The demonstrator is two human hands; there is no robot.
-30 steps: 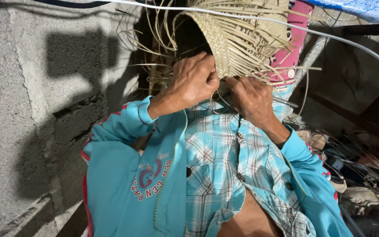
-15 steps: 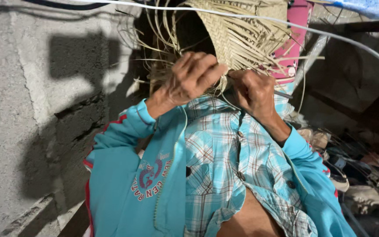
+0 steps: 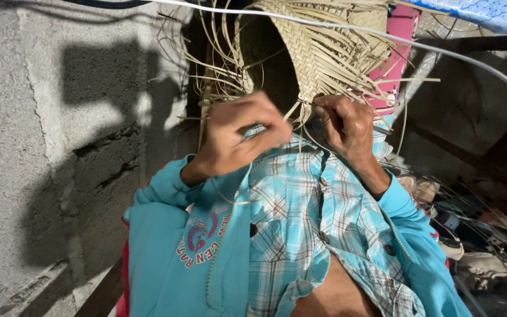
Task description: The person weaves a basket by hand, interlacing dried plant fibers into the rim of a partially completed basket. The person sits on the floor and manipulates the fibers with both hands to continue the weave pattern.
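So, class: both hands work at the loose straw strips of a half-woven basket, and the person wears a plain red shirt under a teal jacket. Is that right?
Not quite. The head view shows the shirt is checked blue and white, not plain red. The rest holds: left hand and right hand work the basket strips, under a teal jacket.

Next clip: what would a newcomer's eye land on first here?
First the half-woven straw basket at top centre, loose strands fanning out from its rim. Just below it are the two hands: the left hand pinches a strand, and the right hand grips the basket's edge. Under them, a turquoise jacket over a plaid shirt fills the lower middle, with a grey block wall at left.
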